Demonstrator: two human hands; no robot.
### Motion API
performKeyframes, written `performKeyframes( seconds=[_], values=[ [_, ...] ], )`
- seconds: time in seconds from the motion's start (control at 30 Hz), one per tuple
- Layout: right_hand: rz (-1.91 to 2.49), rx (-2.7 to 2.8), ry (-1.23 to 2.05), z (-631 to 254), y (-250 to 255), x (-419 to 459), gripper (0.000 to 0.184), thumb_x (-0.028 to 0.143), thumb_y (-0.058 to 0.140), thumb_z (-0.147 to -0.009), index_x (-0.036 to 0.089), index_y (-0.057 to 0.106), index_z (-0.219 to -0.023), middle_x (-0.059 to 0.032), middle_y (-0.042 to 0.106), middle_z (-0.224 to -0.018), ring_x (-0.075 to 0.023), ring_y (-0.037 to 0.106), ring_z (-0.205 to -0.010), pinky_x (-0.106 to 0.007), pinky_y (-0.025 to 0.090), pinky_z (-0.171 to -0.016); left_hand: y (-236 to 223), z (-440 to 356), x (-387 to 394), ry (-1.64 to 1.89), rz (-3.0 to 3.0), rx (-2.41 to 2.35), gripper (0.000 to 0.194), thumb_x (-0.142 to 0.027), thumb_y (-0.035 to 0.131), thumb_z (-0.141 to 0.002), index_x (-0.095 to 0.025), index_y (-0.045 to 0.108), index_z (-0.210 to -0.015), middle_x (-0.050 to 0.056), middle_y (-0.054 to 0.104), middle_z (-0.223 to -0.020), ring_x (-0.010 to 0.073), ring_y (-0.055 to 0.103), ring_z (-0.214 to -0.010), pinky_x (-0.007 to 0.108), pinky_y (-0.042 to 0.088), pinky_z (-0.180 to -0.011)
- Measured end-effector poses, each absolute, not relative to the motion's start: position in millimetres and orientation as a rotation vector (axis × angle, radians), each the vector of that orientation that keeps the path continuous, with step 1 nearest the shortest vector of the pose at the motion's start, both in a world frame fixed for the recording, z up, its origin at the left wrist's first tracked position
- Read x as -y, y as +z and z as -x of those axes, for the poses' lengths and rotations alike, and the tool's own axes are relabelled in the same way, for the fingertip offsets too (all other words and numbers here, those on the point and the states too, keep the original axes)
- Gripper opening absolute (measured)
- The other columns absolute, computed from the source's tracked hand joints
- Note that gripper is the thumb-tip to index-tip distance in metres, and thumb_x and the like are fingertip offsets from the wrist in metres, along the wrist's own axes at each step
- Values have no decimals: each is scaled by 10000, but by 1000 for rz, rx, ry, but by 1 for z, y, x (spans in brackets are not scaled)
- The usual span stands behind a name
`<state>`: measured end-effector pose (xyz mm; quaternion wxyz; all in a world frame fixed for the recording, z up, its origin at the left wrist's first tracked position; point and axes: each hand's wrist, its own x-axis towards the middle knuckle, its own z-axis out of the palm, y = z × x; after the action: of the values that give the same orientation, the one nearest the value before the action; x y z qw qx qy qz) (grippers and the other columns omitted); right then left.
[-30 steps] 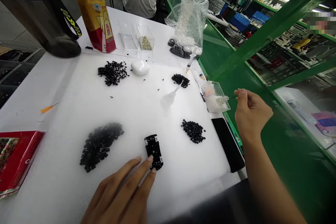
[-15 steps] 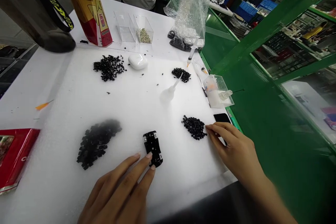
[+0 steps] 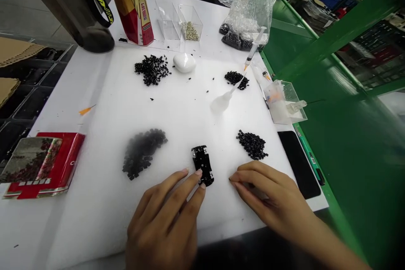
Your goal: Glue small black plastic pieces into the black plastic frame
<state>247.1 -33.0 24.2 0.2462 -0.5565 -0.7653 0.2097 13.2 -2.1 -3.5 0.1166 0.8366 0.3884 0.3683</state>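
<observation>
A white table [image 3: 72, 93] has a pale mat [image 3: 177, 114] on it, with a green beam [image 3: 322, 50] to the right. The left hand [image 3: 166, 221], fingers loosely spread, touches the near end of a black part [image 3: 201, 161] lying on the mat; its long side runs near to far, the far end leaning left. The right hand [image 3: 272, 196] pinches a tiny dark bit [image 3: 230, 179], too small to name. Earlier this hand was by the black pile [image 3: 252, 145].

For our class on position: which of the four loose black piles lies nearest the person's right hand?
The near-right pile lies just beyond the right hand; the near-left pile, far-left pile and far-right pile lie farther off.
</observation>
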Motion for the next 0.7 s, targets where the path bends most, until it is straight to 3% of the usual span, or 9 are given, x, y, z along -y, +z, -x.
performKeyframes(
  seconds=[0.23,0.5,0.7],
  values=[
    [1569,1977,494,-242,16,22,125,136,583,-1001,201,675,-1058,-33,666,-953,-109,639,-752,-202,535,-609,-4,-14,3,1109,-2441,-1143,316,57,568,-917,-141,767,-1061,70,746,-1234,253,660,-1201,381,520,-917],
    [1723,1857,746,-250,29,14,76,228,619,-1003,246,691,-982,19,694,-880,-117,652,-742,-212,531,-625,-3,-17,2,1110,-2418,-1149,314,75,582,-906,-137,771,-1039,75,756,-1210,251,665,-1197,376,536,-907],
    [1606,2140,772,-257,37,6,88,178,563,-1014,217,642,-1017,11,645,-888,-104,591,-700,-222,480,-590,-5,-16,4,1122,-2409,-1156,321,73,575,-904,-139,773,-1040,77,751,-1220,262,672,-1180,390,539,-889]
  ],
)
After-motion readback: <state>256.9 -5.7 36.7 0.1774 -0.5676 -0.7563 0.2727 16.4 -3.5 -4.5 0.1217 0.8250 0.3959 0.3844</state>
